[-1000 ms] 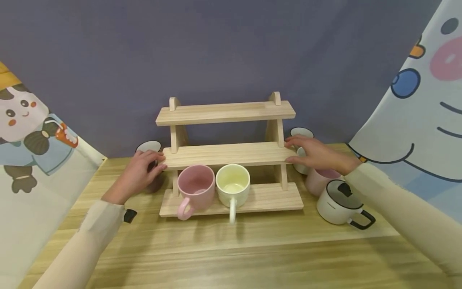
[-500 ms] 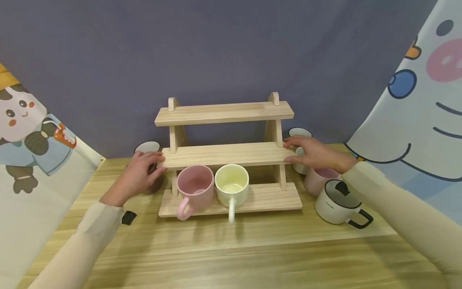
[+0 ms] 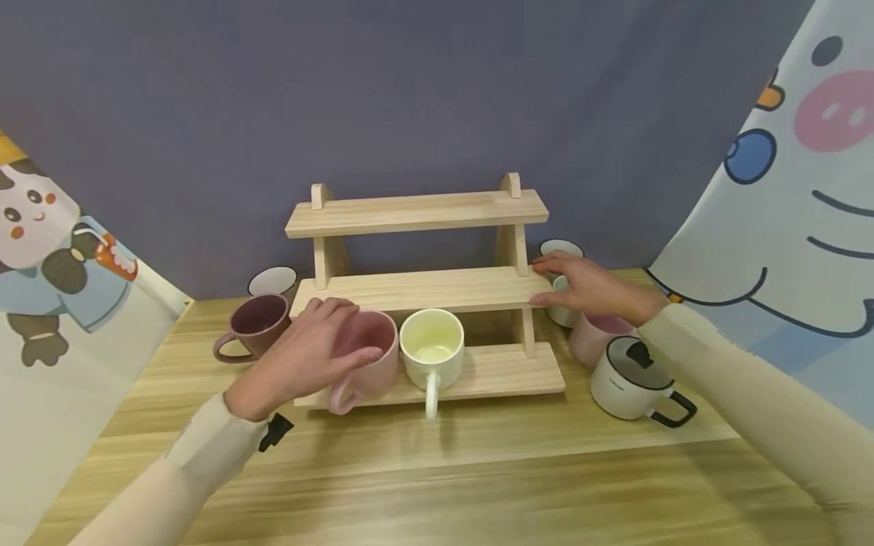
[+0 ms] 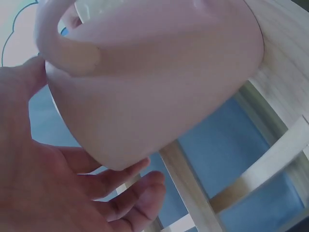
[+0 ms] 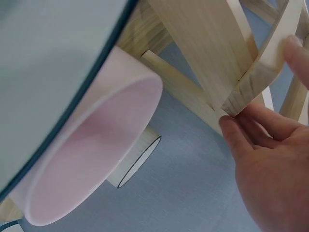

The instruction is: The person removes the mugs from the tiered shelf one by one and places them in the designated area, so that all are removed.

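A three-tier wooden shelf (image 3: 423,290) stands against the dark cloth. On its bottom board sit a pink mug (image 3: 379,371) and a pale yellow mug (image 3: 433,350), side by side, handles toward me. My left hand (image 3: 303,356) is over the pink mug's left side, thumb and fingers spread about the rim; the left wrist view shows the pink mug (image 4: 154,92) between them. Firm contact cannot be told. At the shelf's right end my right hand (image 3: 587,288) grips the middle board, its end (image 5: 256,82) pinched between thumb and fingers.
Left of the shelf are a dark purple mug (image 3: 261,322) and a white-lined mug (image 3: 273,280). On the right stand a lidded white mug (image 3: 624,387), another pink mug (image 3: 592,341) and two pale cups, partly behind my right hand. Printed cloths flank the wooden table (image 3: 437,485).
My left hand has left the middle board's left end and moved right and toward me to the pink mug, uncovering the purple mug. My right hand stays on the shelf.
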Tool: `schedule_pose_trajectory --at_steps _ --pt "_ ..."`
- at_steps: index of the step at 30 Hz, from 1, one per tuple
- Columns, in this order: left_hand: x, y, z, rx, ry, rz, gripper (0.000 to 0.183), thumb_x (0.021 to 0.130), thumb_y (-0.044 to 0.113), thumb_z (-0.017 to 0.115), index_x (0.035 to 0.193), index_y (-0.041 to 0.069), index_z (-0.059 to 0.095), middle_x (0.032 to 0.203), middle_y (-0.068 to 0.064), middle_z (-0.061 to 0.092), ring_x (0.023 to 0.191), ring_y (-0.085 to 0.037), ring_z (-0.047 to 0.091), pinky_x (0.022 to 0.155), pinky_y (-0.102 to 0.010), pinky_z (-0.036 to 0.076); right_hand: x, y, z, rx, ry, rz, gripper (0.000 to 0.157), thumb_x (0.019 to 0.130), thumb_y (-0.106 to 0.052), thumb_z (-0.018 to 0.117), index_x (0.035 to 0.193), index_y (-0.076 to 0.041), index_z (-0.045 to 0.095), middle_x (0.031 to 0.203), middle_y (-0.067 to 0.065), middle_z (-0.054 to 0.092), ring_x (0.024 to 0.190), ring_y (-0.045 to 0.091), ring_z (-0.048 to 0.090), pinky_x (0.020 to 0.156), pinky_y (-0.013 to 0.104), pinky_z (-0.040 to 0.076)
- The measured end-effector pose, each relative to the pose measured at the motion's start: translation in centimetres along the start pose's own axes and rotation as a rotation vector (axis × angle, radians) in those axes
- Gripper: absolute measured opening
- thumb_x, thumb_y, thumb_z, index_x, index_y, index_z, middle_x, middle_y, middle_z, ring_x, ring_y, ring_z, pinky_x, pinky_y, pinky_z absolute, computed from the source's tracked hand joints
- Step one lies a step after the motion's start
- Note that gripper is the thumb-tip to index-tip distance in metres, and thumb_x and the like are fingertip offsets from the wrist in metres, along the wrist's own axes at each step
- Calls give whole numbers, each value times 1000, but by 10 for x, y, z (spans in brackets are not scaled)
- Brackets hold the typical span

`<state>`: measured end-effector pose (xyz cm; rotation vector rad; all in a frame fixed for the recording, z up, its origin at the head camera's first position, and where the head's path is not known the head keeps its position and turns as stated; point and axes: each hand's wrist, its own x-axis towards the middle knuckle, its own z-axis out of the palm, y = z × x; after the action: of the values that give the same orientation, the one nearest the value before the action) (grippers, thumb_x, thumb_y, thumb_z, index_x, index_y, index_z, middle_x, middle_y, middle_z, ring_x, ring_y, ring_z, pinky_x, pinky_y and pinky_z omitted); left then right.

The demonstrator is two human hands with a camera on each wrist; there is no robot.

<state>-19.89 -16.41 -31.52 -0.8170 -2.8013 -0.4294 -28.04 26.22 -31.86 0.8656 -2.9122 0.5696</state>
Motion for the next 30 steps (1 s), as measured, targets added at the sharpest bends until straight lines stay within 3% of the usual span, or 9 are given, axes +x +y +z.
schedule_pose_trajectory --at_steps 6,9,16,26,30 --pt "0 5 2 -21 -30 -71 97 72 76 58 131 -1 49 127 -14 50 114 -28 45 90 -46 42 3 -4 -2 -9 -23 26 70 85 -39 70 130 10 49 135 22 43 124 39 40 99 51 33" --pt "0 8 3 -27 -22 -87 95 67 73 66 128 1 51 118 -11 53 104 -25 49 82 -42 45 3 -5 -2 -9 -29 28 69 84 -37 71 130 10 49 135 22 43 124 39 40 98 51 34" --pt "0 10 7 -5 60 -49 68 66 57 73 107 5 59 96 -7 55 85 -20 50 70 -36 45 3 -4 -2 -7 -34 32 71 84 -39 71 130 10 49 134 23 44 123 39 40 98 53 33" --pt "-22 -6 -6 44 188 -27 72 63 50 76 111 -2 60 103 -10 57 89 -23 53 72 -40 46 1 -8 -3 14 -44 65 72 84 -39 70 132 10 48 136 22 42 125 40 39 98 53 33" --pt "-34 -12 -14 71 214 -44 70 61 48 77 109 0 61 100 -8 55 87 -22 51 63 -39 45 2 -7 -3 19 -49 62 72 84 -39 70 132 9 48 135 22 42 125 40 39 98 53 33"
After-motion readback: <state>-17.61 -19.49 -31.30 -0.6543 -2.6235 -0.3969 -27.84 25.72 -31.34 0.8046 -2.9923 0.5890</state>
